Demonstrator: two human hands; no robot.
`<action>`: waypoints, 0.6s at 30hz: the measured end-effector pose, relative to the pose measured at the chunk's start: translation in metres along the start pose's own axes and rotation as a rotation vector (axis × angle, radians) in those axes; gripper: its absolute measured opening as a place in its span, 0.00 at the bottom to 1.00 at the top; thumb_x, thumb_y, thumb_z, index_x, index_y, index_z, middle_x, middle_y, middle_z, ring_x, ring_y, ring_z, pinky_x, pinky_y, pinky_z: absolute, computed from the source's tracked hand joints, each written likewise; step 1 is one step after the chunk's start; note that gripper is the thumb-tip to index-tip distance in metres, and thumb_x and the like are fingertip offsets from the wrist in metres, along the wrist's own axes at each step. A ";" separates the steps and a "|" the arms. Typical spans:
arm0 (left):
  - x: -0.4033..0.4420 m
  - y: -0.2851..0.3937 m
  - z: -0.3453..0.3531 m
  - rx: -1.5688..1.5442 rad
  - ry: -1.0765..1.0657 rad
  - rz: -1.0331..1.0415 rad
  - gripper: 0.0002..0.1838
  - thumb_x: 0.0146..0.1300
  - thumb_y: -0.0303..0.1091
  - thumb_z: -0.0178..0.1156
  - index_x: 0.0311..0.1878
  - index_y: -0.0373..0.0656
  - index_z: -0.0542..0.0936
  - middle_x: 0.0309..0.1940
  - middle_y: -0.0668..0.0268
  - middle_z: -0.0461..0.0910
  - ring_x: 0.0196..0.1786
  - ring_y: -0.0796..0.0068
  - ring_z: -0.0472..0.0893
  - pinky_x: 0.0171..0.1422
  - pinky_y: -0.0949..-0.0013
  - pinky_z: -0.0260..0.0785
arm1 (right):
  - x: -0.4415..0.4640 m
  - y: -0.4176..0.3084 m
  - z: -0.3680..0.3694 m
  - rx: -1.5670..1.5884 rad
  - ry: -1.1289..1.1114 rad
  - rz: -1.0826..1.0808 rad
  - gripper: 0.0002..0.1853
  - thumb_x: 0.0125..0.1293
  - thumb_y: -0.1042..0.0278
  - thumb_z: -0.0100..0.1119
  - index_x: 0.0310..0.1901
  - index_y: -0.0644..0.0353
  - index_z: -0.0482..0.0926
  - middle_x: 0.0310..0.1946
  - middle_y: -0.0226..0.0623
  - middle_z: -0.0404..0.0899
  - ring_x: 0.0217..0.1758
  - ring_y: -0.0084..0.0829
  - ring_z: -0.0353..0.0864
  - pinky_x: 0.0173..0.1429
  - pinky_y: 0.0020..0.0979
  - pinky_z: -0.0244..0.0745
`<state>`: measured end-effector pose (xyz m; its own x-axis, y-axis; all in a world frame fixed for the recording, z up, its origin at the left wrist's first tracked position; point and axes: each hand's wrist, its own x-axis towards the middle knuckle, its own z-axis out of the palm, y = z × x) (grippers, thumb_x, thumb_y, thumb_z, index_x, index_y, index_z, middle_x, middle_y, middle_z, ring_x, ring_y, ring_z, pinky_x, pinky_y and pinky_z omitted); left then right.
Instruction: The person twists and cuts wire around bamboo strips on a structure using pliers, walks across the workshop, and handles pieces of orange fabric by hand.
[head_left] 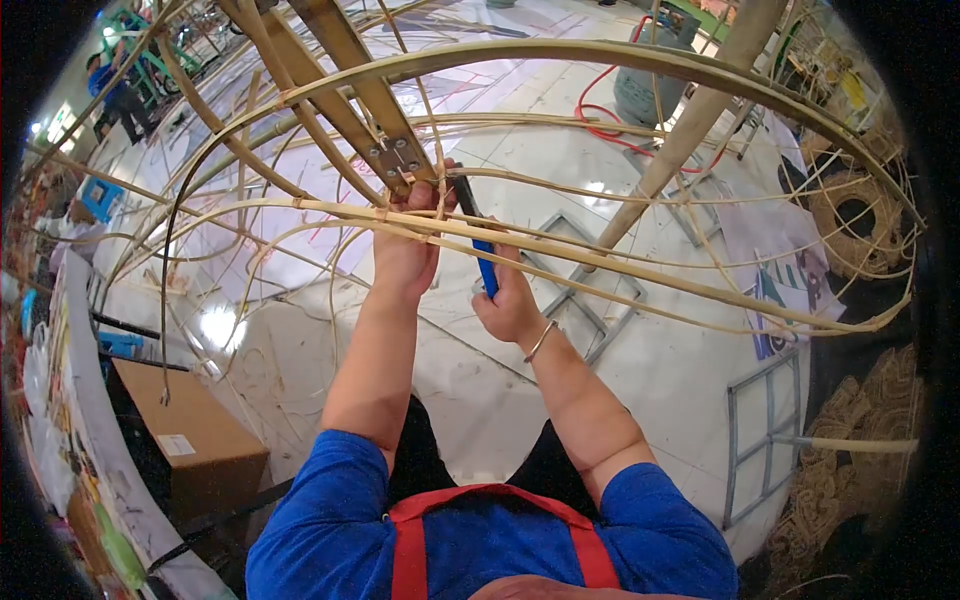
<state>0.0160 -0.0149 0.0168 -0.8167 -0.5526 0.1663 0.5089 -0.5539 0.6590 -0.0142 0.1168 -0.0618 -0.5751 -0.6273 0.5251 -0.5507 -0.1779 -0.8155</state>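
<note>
A frame of bent bamboo strips [560,252] spans the view in front of me. My left hand [404,255] is closed around the bamboo where several strips cross, just below a metal hinge plate [397,157] screwed to two thick bamboo slats [365,85]. Strips pass in front of part of its fingers. My right hand [512,303] grips the blue handle of a tool [487,268] with a dark, narrow upper part. That dark part slants up beside my left fingers; whether it touches the bamboo I cannot tell, nor its exact kind.
A thick pole [690,130] slants down at the right. Behind it stands a gas cylinder [650,90] with a red hose [583,105]. Metal grid frames [765,430] lie on the floor. A cardboard box [190,420] sits lower left. Another person [120,95] stands far left.
</note>
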 end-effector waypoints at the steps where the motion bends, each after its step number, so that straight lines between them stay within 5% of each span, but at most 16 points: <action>1: 0.001 -0.001 -0.004 0.013 -0.025 -0.003 0.15 0.59 0.35 0.57 0.48 0.41 0.71 0.44 0.60 0.76 0.40 0.75 0.76 0.44 0.76 0.72 | 0.001 0.000 -0.001 0.023 -0.011 -0.014 0.44 0.41 0.88 0.41 0.65 0.67 0.40 0.66 0.47 0.45 0.71 0.36 0.43 0.71 0.30 0.37; 3: 0.003 -0.002 -0.011 0.038 -0.076 -0.008 0.15 0.61 0.35 0.54 0.48 0.40 0.68 0.47 0.57 0.75 0.45 0.74 0.76 0.43 0.79 0.73 | -0.001 0.009 -0.001 -0.025 -0.021 -0.066 0.45 0.41 0.88 0.41 0.65 0.66 0.39 0.66 0.48 0.45 0.71 0.36 0.42 0.71 0.30 0.37; 6: -0.001 -0.001 -0.002 -0.001 0.015 0.006 0.14 0.57 0.34 0.59 0.46 0.42 0.73 0.41 0.64 0.78 0.35 0.78 0.75 0.40 0.76 0.70 | 0.001 0.009 0.000 -0.054 -0.040 -0.090 0.45 0.40 0.88 0.41 0.66 0.66 0.38 0.66 0.48 0.44 0.71 0.37 0.42 0.71 0.30 0.36; 13: 0.000 -0.002 -0.002 0.025 0.004 0.027 0.12 0.59 0.32 0.56 0.46 0.42 0.72 0.41 0.64 0.77 0.36 0.79 0.76 0.38 0.79 0.70 | 0.001 -0.002 0.010 0.027 -0.005 -0.005 0.45 0.41 0.88 0.40 0.66 0.64 0.38 0.65 0.47 0.45 0.71 0.37 0.41 0.70 0.30 0.37; 18: 0.000 -0.003 -0.004 0.036 0.088 -0.031 0.12 0.61 0.29 0.52 0.48 0.43 0.69 0.45 0.62 0.76 0.38 0.81 0.76 0.34 0.83 0.71 | -0.002 -0.024 0.008 -0.187 -0.033 0.110 0.44 0.42 0.86 0.43 0.66 0.65 0.39 0.62 0.51 0.53 0.61 0.40 0.62 0.62 0.31 0.58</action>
<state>0.0157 -0.0158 0.0122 -0.8043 -0.5887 0.0814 0.4723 -0.5501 0.6887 0.0050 0.1165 -0.0449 -0.6193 -0.6605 0.4244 -0.5901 0.0351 -0.8066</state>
